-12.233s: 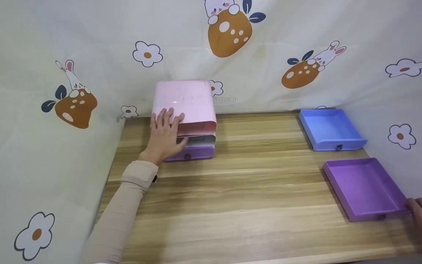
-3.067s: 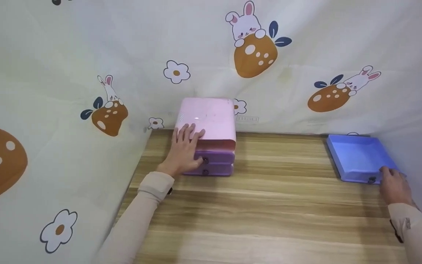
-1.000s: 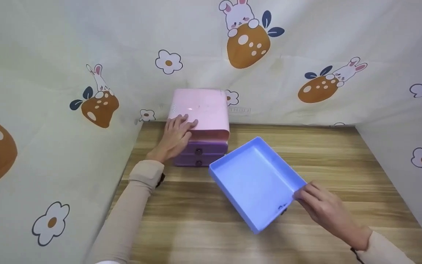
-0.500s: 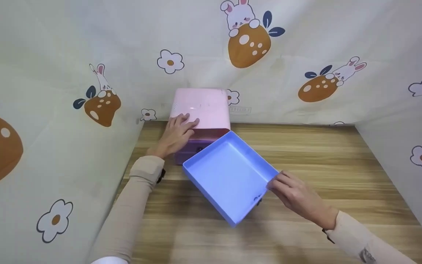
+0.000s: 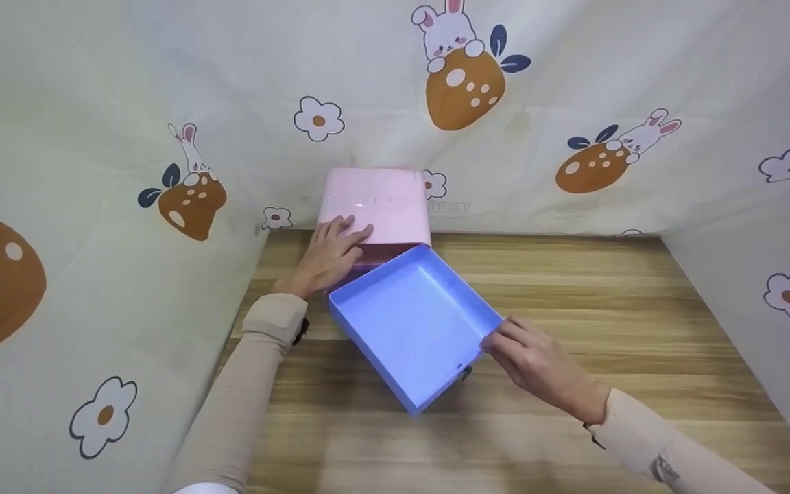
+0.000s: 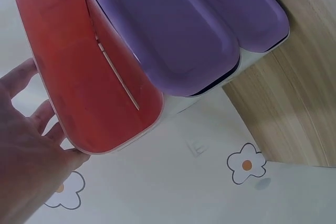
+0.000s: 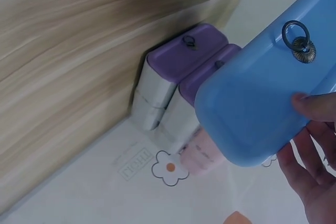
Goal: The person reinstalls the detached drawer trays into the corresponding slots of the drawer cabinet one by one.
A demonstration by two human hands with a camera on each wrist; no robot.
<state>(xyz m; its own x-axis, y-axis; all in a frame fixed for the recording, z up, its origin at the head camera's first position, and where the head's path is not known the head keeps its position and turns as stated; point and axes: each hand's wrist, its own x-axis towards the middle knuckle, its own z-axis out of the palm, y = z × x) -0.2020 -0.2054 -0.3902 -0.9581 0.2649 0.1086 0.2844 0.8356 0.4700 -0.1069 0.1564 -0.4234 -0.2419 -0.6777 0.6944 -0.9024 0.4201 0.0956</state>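
A pink drawer cabinet (image 5: pixel 381 199) stands against the back wall. My left hand (image 5: pixel 326 257) rests on its top left side, fingers spread over the top. In the left wrist view, two purple drawers (image 6: pixel 168 30) with ring pulls fill the lower slots, and the top slot (image 6: pixel 79 72) is vacant, its inside reddish. My right hand (image 5: pixel 539 360) grips a blue drawer (image 5: pixel 402 322) by its front panel, near the right corner. Held turned at an angle, the drawer has its back edge at the cabinet's front, hiding most of the purple fronts. Its ring pull (image 7: pixel 302 45) shows in the right wrist view.
The wooden tabletop (image 5: pixel 587 295) spreads to the right and in front of the cabinet. Cloth walls (image 5: pixel 258 62) printed with rabbits and flowers enclose it at the back and both sides, the left one close to the cabinet.
A loose purple drawer has gone into the cabinet's middle slot. The right hand has lifted the blue drawer from the right and brought it left to the cabinet. The left hand stays put.
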